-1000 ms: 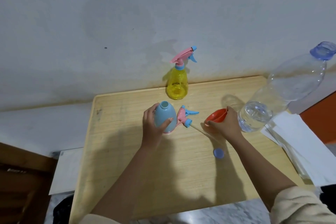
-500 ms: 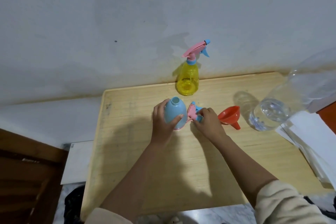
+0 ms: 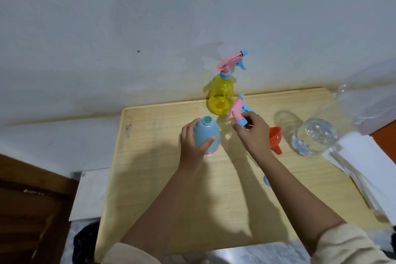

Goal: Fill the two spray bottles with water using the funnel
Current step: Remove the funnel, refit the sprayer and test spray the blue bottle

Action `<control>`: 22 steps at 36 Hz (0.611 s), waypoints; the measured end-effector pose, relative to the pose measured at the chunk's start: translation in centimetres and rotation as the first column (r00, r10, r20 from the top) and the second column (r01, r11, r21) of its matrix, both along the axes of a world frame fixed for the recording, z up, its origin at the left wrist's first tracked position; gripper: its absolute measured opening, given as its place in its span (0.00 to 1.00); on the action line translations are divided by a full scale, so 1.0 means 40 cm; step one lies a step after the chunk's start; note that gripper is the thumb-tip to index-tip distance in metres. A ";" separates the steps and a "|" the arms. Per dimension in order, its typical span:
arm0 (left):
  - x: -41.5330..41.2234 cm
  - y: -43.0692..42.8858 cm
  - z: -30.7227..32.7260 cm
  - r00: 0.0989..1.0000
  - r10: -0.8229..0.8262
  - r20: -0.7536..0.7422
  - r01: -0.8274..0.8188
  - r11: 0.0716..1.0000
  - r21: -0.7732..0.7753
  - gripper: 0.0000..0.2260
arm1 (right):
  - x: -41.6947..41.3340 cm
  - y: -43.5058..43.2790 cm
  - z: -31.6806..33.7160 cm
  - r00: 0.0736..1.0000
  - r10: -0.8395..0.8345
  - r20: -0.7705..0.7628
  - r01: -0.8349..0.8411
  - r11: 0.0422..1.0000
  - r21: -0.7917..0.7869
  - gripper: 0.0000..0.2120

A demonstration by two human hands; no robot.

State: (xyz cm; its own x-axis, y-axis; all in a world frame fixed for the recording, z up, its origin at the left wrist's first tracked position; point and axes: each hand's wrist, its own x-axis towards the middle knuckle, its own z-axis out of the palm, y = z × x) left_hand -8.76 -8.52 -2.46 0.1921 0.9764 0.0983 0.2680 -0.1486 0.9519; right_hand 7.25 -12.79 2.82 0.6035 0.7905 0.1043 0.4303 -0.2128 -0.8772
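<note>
Lifted off the counter (image 3: 150, 178), the spray head (image 3: 236, 111) is now pinched in the right hand (image 3: 255, 133). The tall water bottle (image 3: 315, 135) stands to that hand's right, where a careless sweep could topple it. The yellow bottle (image 3: 220, 96) beyond the hand is also within bumping range. The left hand (image 3: 192, 146) grips the open blue bottle (image 3: 206, 135) upright. The funnel (image 3: 275, 139) lies beside the right wrist and might roll.
</note>
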 end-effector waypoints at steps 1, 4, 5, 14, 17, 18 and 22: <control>0.000 0.000 -0.002 1.000 0.001 0.009 -0.001 1.000 0.001 0.29 | -0.002 0.002 0.032 0.998 -0.011 -0.065 0.015 0.998 0.055 0.11; 0.000 0.000 -0.006 1.000 0.004 0.021 -0.004 1.000 0.014 0.25 | -0.010 0.010 0.118 0.981 -0.008 -0.195 0.053 0.972 0.227 0.10; 0.000 0.000 -0.006 1.000 0.003 0.021 -0.003 1.000 0.023 0.25 | -0.014 0.013 0.144 0.975 0.004 -0.221 0.060 0.958 0.282 0.10; -0.003 -0.001 -0.010 0.999 -0.030 0.016 0.029 0.999 0.037 0.28 | -0.072 0.025 0.279 0.923 0.184 -0.338 0.053 0.809 0.586 0.11; -0.003 0.000 -0.011 1.000 -0.030 0.008 0.030 0.999 0.026 0.30 | -0.091 0.032 0.298 0.907 0.225 -0.356 0.051 0.781 0.623 0.12; -0.002 0.000 -0.011 1.000 -0.028 0.009 0.027 0.999 0.019 0.30 | -0.097 0.035 0.300 0.904 0.237 -0.356 0.045 0.775 0.631 0.12; -0.002 -0.003 -0.010 1.000 -0.021 0.012 0.021 1.000 0.007 0.29 | -0.115 0.045 0.286 0.908 0.279 -0.314 -0.025 0.782 0.623 0.11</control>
State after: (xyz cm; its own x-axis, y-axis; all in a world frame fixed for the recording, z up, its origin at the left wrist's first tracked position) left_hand -8.84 -8.64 -2.85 0.2115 0.9715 0.1075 0.2536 -0.1608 0.9539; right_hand 2.65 -11.01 14.25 0.5718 0.7282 0.3779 0.0280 0.4431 -0.8961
